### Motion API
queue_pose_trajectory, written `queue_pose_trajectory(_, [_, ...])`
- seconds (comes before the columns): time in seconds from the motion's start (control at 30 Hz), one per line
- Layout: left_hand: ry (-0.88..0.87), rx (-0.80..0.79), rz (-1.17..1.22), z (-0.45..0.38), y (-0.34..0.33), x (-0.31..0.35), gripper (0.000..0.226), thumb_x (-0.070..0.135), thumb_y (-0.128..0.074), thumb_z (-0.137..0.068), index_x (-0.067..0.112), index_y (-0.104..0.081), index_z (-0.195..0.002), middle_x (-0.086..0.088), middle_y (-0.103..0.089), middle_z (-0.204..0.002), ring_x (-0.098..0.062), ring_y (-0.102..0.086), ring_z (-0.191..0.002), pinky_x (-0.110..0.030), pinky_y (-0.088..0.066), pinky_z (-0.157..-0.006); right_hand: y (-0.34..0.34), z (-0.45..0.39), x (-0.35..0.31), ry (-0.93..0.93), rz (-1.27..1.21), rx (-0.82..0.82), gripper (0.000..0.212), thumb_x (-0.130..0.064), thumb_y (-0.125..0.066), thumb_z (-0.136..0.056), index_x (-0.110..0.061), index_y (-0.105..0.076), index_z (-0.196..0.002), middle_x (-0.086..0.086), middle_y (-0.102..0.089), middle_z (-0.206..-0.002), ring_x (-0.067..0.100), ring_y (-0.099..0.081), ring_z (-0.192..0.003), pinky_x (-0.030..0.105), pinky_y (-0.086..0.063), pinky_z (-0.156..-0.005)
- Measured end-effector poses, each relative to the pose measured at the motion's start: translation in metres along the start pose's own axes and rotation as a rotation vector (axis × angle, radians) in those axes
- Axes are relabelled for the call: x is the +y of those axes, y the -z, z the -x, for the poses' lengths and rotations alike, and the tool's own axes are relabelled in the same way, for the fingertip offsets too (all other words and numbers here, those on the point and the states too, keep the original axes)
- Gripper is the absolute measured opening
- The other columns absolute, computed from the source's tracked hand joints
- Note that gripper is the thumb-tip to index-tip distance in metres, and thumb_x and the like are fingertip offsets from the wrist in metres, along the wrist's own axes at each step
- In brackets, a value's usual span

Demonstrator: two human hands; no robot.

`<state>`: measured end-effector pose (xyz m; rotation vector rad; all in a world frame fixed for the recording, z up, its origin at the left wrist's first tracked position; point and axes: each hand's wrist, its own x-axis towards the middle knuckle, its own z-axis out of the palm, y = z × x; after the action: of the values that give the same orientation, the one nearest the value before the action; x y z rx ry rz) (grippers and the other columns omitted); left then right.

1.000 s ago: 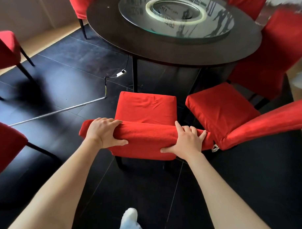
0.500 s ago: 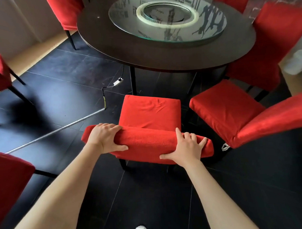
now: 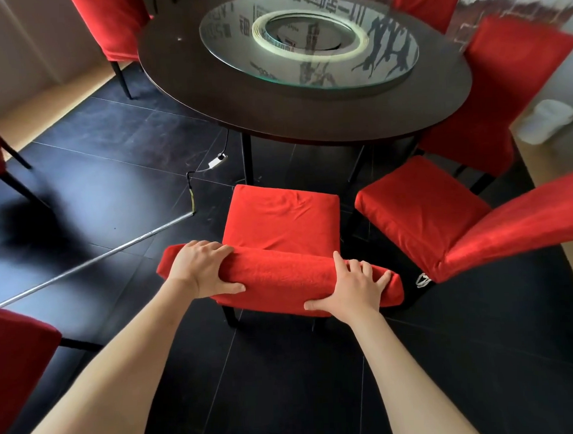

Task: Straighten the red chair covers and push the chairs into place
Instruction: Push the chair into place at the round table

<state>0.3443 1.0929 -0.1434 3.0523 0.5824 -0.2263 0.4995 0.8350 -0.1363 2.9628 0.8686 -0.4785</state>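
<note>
Both hands are on the top of the red-covered chair (image 3: 280,223) backrest: left hand (image 3: 201,271) wrapped over it, thumb underneath, and right hand (image 3: 349,287) gripping near the other end. The chair's seat faces the round dark surface (image 3: 182,71), front edge just short of the rim. Another red chair (image 3: 441,218) sits angled just beside it on the right.

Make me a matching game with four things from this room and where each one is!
Things:
1. left hand
2. glass turntable
3. cable
4. white bin

Places:
A. lying on the dark floor
B. by the wall on the right
C. on the round table
D. gripping the chair back

Pairs: 1-D, 2-C, 3-A, 4-B
</note>
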Motion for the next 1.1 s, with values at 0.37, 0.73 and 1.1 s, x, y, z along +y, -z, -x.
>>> queue_pose_trajectory(0.37, [0.054, -0.005, 0.063, 0.014, 0.003, 0.004, 0.105, 0.093, -0.033, -0.057, 0.034, -0.034, -0.145, 0.003, -0.047, -0.143, -0.023, -0.038, -0.135, -0.047, -0.019, -0.113, 0.011, -0.001, -0.004, -0.017, 0.025, -0.069, 0.138, -0.088, -0.064, -0.047, -0.031, 0.004, -0.153, 0.006, -0.02, -0.158, 0.033, -0.011, -0.146, 0.071, -0.001, -0.107])
queue_pose_trajectory(0.73, [0.306, 0.292, 0.211, 0.114, 0.028, -0.06, 0.092, 0.072, -0.064, -0.069, 0.028, -0.04, -0.145, 0.004, -0.049, -0.142, -0.023, -0.039, -0.135, -0.059, -0.02, -0.111, 0.011, 0.015, -0.107, 0.327, -0.02, -0.043, 0.132, -0.076, -0.07, -0.06, -0.032, 0.014, -0.151, 0.005, -0.008, -0.162, 0.032, 0.0, -0.149, 0.068, 0.0, -0.11])
queue_pose_trajectory(1.1, [0.73, 0.43, 0.12, 0.292, 0.059, -0.172, 0.09, 0.067, -0.067, -0.072, 0.029, -0.035, -0.148, 0.003, -0.045, -0.146, -0.023, -0.032, -0.14, -0.059, -0.008, -0.113, 0.031, 0.067, -0.311, 0.777, 0.04, 0.003, 0.131, -0.072, -0.072, -0.06, -0.031, 0.011, -0.152, -0.003, -0.009, -0.161, 0.027, 0.0, -0.149, 0.066, 0.0, -0.111])
